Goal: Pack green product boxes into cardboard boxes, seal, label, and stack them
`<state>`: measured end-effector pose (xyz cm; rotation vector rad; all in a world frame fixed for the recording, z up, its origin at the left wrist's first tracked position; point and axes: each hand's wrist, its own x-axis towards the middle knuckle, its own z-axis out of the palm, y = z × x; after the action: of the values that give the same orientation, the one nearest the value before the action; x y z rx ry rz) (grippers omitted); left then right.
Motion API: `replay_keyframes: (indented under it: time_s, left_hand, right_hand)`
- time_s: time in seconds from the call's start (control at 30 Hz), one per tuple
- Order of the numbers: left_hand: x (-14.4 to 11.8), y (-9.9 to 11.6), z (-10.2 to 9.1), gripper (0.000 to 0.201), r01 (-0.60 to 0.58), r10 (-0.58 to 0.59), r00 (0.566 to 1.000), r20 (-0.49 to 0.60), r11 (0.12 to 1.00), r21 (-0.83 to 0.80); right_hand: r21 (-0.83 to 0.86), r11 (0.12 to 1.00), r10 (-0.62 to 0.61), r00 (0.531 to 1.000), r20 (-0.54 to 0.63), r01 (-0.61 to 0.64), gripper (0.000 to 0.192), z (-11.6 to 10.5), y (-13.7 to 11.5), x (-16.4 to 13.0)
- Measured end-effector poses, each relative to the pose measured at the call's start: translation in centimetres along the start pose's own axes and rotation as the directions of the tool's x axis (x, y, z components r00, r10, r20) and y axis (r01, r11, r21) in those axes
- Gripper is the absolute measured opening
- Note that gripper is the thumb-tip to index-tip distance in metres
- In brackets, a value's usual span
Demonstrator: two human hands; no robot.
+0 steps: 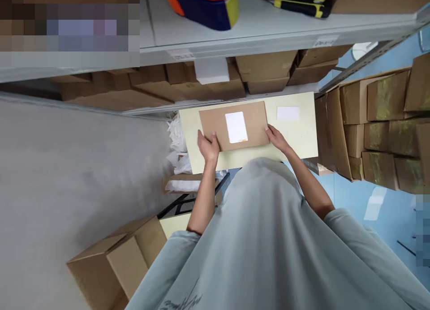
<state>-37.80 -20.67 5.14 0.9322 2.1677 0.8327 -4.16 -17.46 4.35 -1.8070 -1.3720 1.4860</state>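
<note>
A flat brown cardboard box (215,124) with a white label (236,127) on its top lies on a pale yellow table (295,139). My left hand (208,147) is at its near left corner, thumb over the cardboard and fingers held apart from it past the left edge. At the right end, my right hand (278,139) grips the edge with the thumb on top; the other fingers are partly hidden. A small white slip of paper (288,113) lies on the table, to the right of the box.
Shelving holding cardboard boxes (265,66) runs behind the table. Black-and-yellow cutters (302,5) and an orange-and-blue tape dispenser (208,7) sit on the shelf above. Boxes (383,95) are stacked at right; an open carton (114,260) stands lower left.
</note>
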Motion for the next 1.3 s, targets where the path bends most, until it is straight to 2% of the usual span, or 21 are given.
replay_keyframes:
  time_s: [0.03, 0.1, 0.17, 0.23, 0.3, 0.33, 0.4, 0.47, 0.53, 0.6, 0.7, 0.77, 0.93, 1.07, 1.17, 1.3]
  left_hand:
    - [-0.9, 1.1, 0.7, 0.083, -0.075, 0.076, 0.997, -0.025, 0.997, 0.013]
    - [-3.3, 4.0, 3.1, 0.079, -0.243, 0.244, 0.969, 0.032, 0.969, -0.034]
    - [-6.0, 7.2, 7.1, 0.062, -0.345, 0.368, 0.913, 0.179, 0.927, -0.148]
    - [-8.3, 9.9, 12.5, 0.051, -0.368, 0.434, 0.839, 0.328, 0.897, -0.247]
    - [-9.4, 11.5, 18.5, 0.049, -0.308, 0.399, 0.805, 0.439, 0.914, -0.265]
    - [-9.4, 11.8, 21.5, 0.047, -0.245, 0.333, 0.815, 0.475, 0.94, -0.239]
    - [-8.3, 11.6, 26.7, 0.034, -0.08, 0.131, 0.872, 0.472, 0.989, -0.127]
    - [-6.7, 10.7, 30.4, 0.019, 0.016, 0.009, 0.91, 0.415, 0.998, -0.057]
    - [-5.4, 9.6, 32.5, 0.021, 0.039, -0.018, 0.927, 0.374, 0.998, -0.047]
    - [-4.9, 8.8, 33.4, 0.022, 0.036, -0.009, 0.936, 0.352, 0.997, -0.073]
    - [-5.2, 8.3, 33.4, 0.023, 0.055, -0.019, 0.954, 0.3, 0.992, -0.112]
    - [-5.7, 8.5, 33.1, 0.028, 0.075, -0.047, 0.962, 0.267, 0.992, -0.097]
    - [-6.1, 10.4, 32.2, 0.017, 0.137, -0.136, 0.973, 0.189, 0.991, 0.007]
    - [-5.9, 11.3, 31.9, 0.015, 0.153, -0.147, 0.965, 0.217, 0.988, -0.01]
    - [-5.7, 11.3, 31.8, 0.012, 0.16, -0.147, 0.957, 0.251, 0.987, -0.031]
    - [-5.5, 11.0, 31.6, 0.012, 0.148, -0.135, 0.963, 0.235, 0.988, -0.037]
  right_hand:
    - [0.018, 1.0, 0.024, 1.0, -0.019, -0.024, 0.099, -0.8, 0.7, -0.2]
    - [0.046, 0.996, 0.076, 0.992, -0.105, -0.071, 0.098, -3.1, 2.5, -0.2]
    - [0.064, 0.992, 0.122, 0.967, -0.222, -0.111, 0.093, -5.8, 4.6, 0.2]
    - [0.081, 0.985, 0.168, 0.935, -0.312, -0.15, 0.085, -8.5, 6.7, 1.4]
    - [0.09, 0.978, 0.21, 0.91, -0.359, -0.19, 0.076, -10.5, 8.3, 3.0]
    - [0.085, 0.973, 0.232, 0.897, -0.376, -0.215, 0.073, -11.1, 8.9, 3.9]
    - [0.062, 0.962, 0.266, 0.874, -0.407, -0.264, 0.067, -11.7, 9.9, 5.8]
    - [0.04, 0.955, 0.283, 0.859, -0.426, -0.295, 0.061, -11.6, 10.5, 7.4]
    - [0.031, 0.957, 0.273, 0.864, -0.422, -0.288, 0.053, -11.2, 10.9, 8.5]
    - [0.028, 0.965, 0.249, 0.872, -0.422, -0.262, 0.045, -10.7, 11.1, 8.9]
    - [0.009, 0.968, 0.229, 0.875, -0.427, -0.249, 0.041, -10.2, 11.0, 8.9]
    - [-0.007, 0.966, 0.231, 0.873, -0.429, -0.259, 0.038, -10.2, 10.8, 8.8]
    - [-0.014, 0.971, 0.206, 0.86, -0.468, -0.24, 0.027, -10.6, 10.4, 9.1]
    - [0.03, 0.967, 0.239, 0.858, -0.454, -0.254, 0.03, -10.9, 10.2, 9.7]
    - [0.027, 0.962, 0.258, 0.863, -0.434, -0.273, 0.026, -11.2, 10.0, 9.9]
    - [-0.019, 0.966, 0.223, 0.873, -0.433, -0.257, 0.024, -11.7, 9.6, 9.8]
